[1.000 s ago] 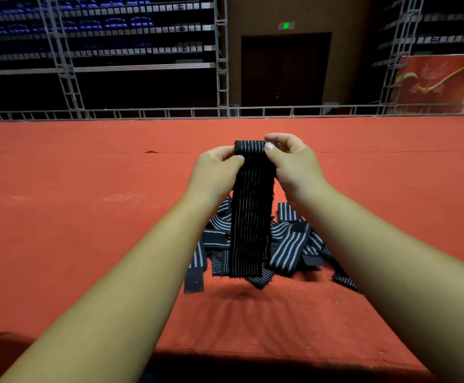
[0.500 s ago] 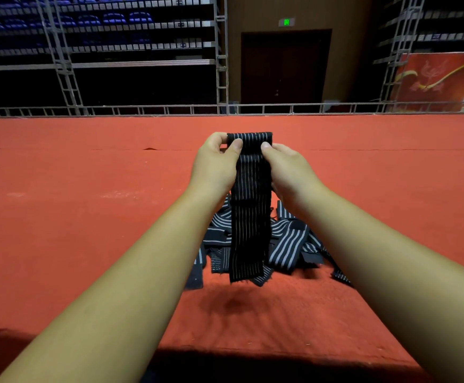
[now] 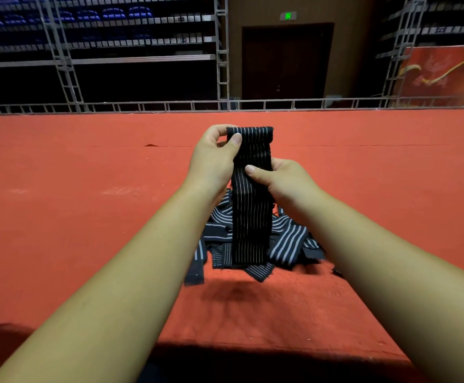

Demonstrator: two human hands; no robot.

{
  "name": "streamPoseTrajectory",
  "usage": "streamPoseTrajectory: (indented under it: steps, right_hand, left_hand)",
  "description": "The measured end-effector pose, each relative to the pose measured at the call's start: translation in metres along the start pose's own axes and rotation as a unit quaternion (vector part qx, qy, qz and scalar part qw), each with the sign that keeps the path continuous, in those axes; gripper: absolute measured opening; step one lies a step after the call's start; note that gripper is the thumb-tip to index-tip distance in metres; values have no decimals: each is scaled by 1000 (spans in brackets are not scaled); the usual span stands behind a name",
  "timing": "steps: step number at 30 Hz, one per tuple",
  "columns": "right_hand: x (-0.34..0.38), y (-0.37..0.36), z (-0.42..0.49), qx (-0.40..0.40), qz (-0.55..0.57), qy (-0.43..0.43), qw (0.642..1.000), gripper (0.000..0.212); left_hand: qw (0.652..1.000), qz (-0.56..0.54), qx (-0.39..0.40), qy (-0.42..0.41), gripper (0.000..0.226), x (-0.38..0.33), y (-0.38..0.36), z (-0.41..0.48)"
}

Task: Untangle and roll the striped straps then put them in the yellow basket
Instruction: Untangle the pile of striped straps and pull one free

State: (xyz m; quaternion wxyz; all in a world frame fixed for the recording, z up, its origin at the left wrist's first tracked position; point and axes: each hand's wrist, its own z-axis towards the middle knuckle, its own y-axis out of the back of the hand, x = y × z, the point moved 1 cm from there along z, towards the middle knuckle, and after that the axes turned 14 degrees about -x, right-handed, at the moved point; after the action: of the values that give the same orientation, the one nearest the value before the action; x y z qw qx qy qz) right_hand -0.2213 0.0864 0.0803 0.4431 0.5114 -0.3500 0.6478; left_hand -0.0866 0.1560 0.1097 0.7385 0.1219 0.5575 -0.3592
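Observation:
A dark strap with thin white stripes [image 3: 250, 217] hangs upright in front of me. My left hand [image 3: 214, 158] pinches its rolled top edge between thumb and fingers. My right hand [image 3: 283, 181] grips the strap lower down, thumb across its front. The strap's free end dangles just above a tangled pile of striped straps [image 3: 289, 241] lying on the red carpet. No yellow basket is in view.
The red carpet [image 3: 87, 217] spreads wide to both sides and ends at a dark drop near my body. A metal railing [image 3: 170, 105] runs along its far edge, with scaffolding, blue seats and a dark door beyond.
My right hand has slid down from the strap's top edge to a grip lower on it. The left hand keeps hold of the top, and the strap's hanging end has risen slightly.

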Motion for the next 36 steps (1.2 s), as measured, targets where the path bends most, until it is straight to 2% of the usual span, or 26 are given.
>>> streamPoseTrajectory:
  steps: [5, 9, 13, 17, 21, 24, 26, 29, 31, 36]
  right_hand:
    - [-4, 5, -2, 35, 3, -29, 999, 18]
    - [-7, 7, 0, 36, 23, -81, 996, 22]
    - [-7, 4, 0, -5, 46, -106, 993, 24]
    - [-4, 7, 4, -27, 40, -70, 996, 25]
    - [5, 3, 1, -36, 58, -37, 997, 23]
    - [5, -1, 0, -84, 33, -17, 996, 34]
    - [1, -1, 3, -101, 21, -13, 995, 31]
    - [1, -1, 5, -121, 23, 4, 992, 22]
    - [6, -2, 3, -135, 8, 34, 990, 22]
    - [6, 0, 3, -106, -45, 84, 990, 32]
  left_hand:
    - [999, 46, -1, -25, 31, 4, 6, -2]
    - [996, 79, 19, -35, 31, 9, 9, -4]
    - [992, 96, 50, -64, 30, 12, 11, -5]
    - [987, 124, 51, -83, 30, 14, 12, -6]
    - [989, 117, 39, -82, 41, 18, 10, -7]
    - [990, 103, 45, -83, 39, 17, 8, -10]
    - [993, 83, 50, -64, 38, 19, 7, -12]
    - [996, 79, 15, -27, 35, 23, 8, -12]
    - [994, 100, 14, -46, 30, 22, 7, -16]
    - [989, 127, 46, -62, 34, 19, 1, -29]
